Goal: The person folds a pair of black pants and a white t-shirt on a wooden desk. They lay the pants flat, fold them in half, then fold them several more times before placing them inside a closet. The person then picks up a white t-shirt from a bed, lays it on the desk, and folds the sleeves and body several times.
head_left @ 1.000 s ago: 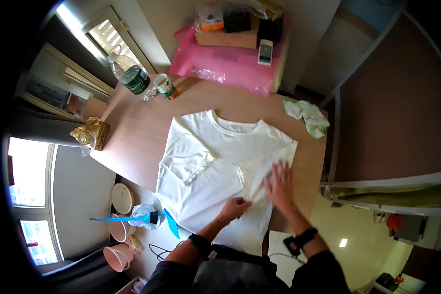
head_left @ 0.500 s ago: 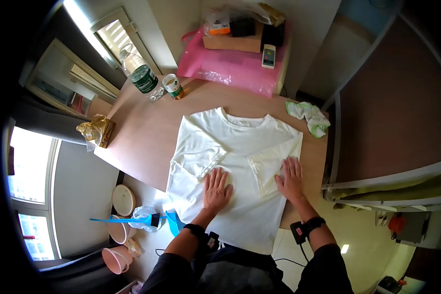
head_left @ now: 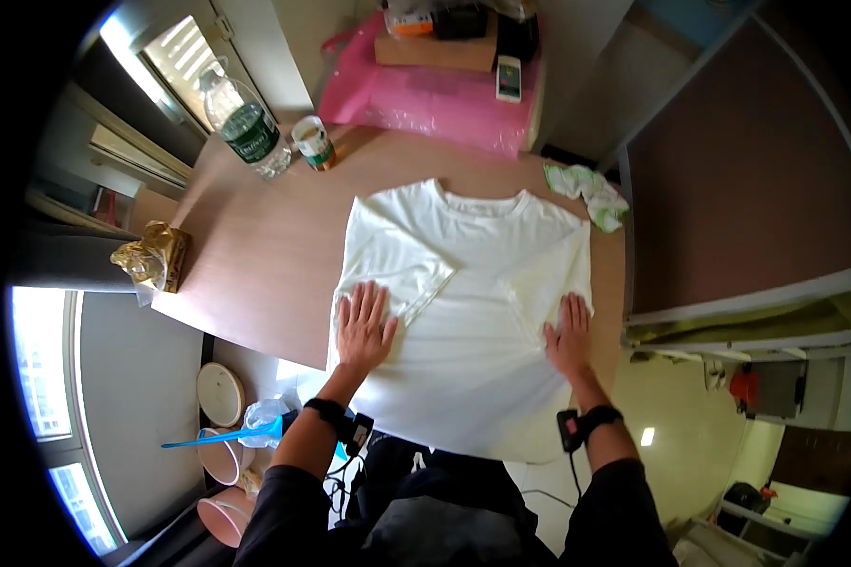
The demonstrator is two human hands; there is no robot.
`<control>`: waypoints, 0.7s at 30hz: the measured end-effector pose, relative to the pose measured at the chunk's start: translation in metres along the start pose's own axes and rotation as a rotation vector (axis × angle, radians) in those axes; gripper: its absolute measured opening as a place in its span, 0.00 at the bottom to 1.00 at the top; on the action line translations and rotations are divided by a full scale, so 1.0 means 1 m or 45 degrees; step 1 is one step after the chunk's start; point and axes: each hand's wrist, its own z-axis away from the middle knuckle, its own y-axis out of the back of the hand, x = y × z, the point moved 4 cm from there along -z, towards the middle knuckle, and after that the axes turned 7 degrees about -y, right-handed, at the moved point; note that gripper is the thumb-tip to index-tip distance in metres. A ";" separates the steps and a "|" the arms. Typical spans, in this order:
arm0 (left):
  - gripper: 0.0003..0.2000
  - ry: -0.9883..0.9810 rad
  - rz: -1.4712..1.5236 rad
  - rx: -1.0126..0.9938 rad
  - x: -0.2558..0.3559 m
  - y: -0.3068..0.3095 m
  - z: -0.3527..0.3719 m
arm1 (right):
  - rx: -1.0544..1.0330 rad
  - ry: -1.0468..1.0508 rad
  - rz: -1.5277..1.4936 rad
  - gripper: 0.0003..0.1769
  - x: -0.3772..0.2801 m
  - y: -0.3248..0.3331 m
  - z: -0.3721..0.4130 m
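Observation:
A white T-shirt (head_left: 463,331) lies spread on the table (head_left: 255,255), its neckline at the far side and both short sleeves folded inward over the body. Its lower part hangs over the table's near edge, toward my lap. Flat on the shirt near its left edge, just below the left sleeve, rests my left hand (head_left: 364,328), fingers stretched out. My right hand (head_left: 569,337) lies flat near the shirt's right edge, with its fingertips on the right sleeve. Neither hand grips the cloth.
At the back left stand a large water bottle (head_left: 251,132) and a paper cup (head_left: 314,144). A gold tissue packet (head_left: 161,255) sits at the left edge. A crumpled cloth (head_left: 591,196) lies back right, and a pink plastic package (head_left: 416,99) at the back. Pink buckets (head_left: 227,515) stand on the floor.
My left hand has moved left and away from me across the shirt. My right hand has slid slightly to the right. The shirt's front now looks smoother, and the camera view has shifted.

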 end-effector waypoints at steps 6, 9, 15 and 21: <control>0.16 0.042 1.000 0.094 -0.030 0.007 0.003 | 0.067 -0.305 -0.321 0.36 -0.054 0.037 0.045; 0.11 0.379 1.263 0.507 -0.079 0.009 0.078 | 0.344 -0.599 -0.466 0.30 -0.059 0.049 0.141; 0.12 0.754 1.363 0.184 -0.091 -0.052 0.226 | 0.606 -1.389 -1.042 0.27 -0.035 0.030 0.322; 0.17 0.790 2.172 -0.334 -0.028 -0.063 0.218 | -0.311 -1.243 -1.220 0.36 -0.025 -0.005 0.327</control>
